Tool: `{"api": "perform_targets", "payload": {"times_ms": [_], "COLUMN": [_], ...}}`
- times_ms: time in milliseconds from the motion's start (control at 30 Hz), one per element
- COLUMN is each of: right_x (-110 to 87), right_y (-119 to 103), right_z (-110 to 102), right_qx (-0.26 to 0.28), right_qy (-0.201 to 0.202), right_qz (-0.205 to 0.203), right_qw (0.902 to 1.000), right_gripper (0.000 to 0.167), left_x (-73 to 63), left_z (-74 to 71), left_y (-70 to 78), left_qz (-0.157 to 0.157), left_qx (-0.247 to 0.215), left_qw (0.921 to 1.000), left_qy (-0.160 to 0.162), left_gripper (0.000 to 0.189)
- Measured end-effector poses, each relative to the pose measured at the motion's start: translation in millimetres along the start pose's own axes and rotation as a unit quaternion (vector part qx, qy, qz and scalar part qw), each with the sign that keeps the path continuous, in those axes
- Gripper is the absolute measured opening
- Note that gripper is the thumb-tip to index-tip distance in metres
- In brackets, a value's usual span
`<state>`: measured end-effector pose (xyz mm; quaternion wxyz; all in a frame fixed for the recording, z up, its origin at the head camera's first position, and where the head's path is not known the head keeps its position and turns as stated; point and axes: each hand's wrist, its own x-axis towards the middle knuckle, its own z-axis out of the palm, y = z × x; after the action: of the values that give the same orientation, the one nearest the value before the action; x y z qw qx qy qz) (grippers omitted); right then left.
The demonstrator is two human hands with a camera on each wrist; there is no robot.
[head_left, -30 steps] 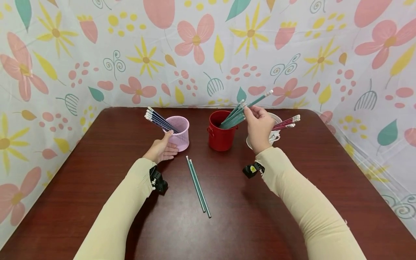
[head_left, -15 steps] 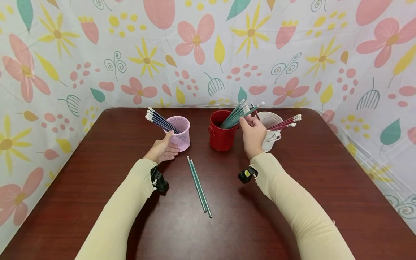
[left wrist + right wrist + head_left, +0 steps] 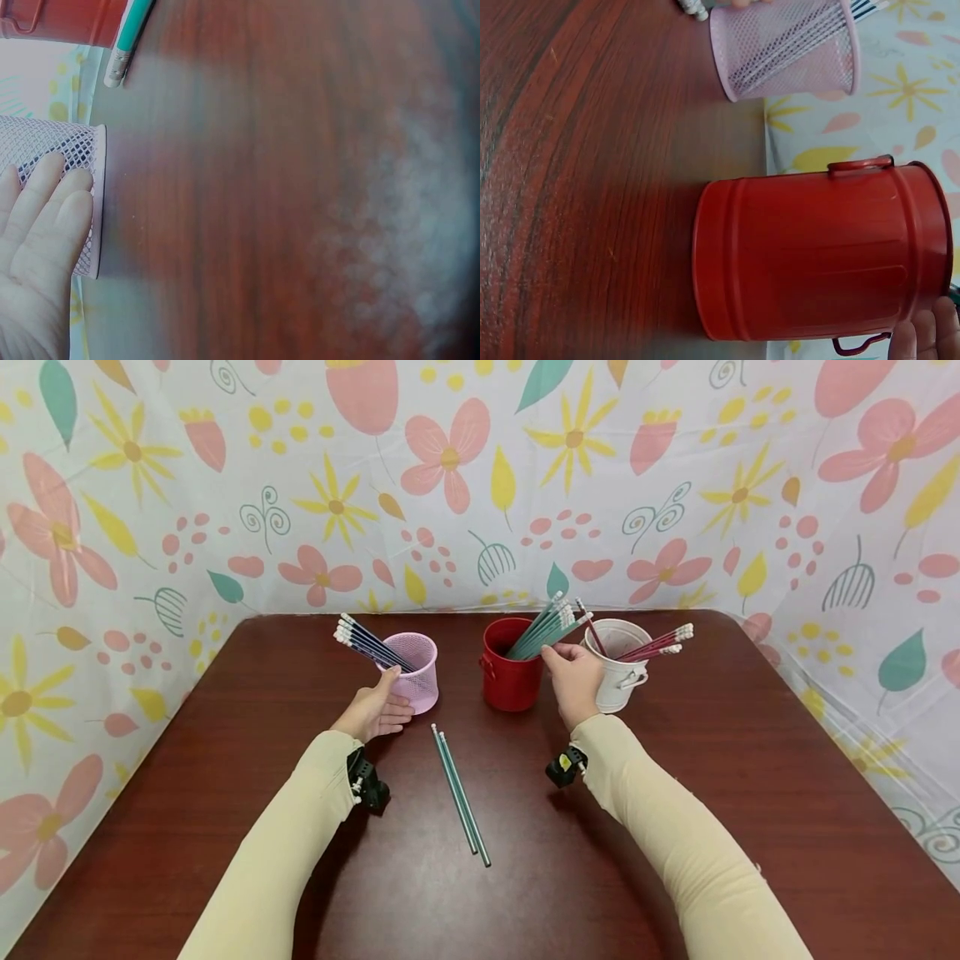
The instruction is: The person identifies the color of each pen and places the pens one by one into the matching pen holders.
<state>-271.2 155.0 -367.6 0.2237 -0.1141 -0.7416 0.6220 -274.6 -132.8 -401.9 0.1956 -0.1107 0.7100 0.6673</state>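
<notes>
My left hand (image 3: pixel 372 706) rests against the pink mesh pen cup (image 3: pixel 424 681), thumb at the rim and straight fingers along its side. Several dark blue pencils (image 3: pixel 369 645) lean in that cup. At the right rim of the red bucket (image 3: pixel 510 687), my right hand (image 3: pixel 576 683) pinches a teal pencil (image 3: pixel 576 626), eraser end up and slanting to the right. Its lower end is hidden in the bucket among several other teal pencils (image 3: pixel 542 628). In the right wrist view, fingertips (image 3: pixel 925 334) show right at the bucket's rim.
A white bucket (image 3: pixel 613 687) with several dark red pencils (image 3: pixel 660 643) stands right of the red one. Two teal pencils (image 3: pixel 459 793) lie side by side on the brown table (image 3: pixel 675 827), in front of the containers. A flower-patterned cloth (image 3: pixel 450 543) hangs behind the table.
My right hand has moved left and down with the teal pencil, bringing it lower into the red bucket and uncovering the white bucket. My left hand stays at the pink cup.
</notes>
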Motion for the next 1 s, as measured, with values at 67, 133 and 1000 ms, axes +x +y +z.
{"api": "perform_targets", "payload": {"times_ms": [67,133,1000], "right_x": [1.4,2.5,2.6], "right_y": [1,2,2], "right_z": [1,1,11], "right_qx": [-0.004,-0.007,0.057], "right_qy": [-0.006,-0.012,-0.004], "right_qz": [0.009,0.016,0.032], "right_qw": [0.9999,0.9998,0.9979], "right_gripper": [0.024,0.023,0.011], "left_x": [1.0,1.9,-1.2], "left_z": [-0.3,-0.6,2.0], "left_y": [-1.0,-1.9,1.8], "left_qz": [-0.001,-0.002,-0.006], "left_qx": [-0.002,-0.003,0.000], "left_qw": [1.0000,1.0000,1.0000], "left_qy": [-0.001,-0.003,0.003], "left_gripper": [0.079,0.079,0.079]}}
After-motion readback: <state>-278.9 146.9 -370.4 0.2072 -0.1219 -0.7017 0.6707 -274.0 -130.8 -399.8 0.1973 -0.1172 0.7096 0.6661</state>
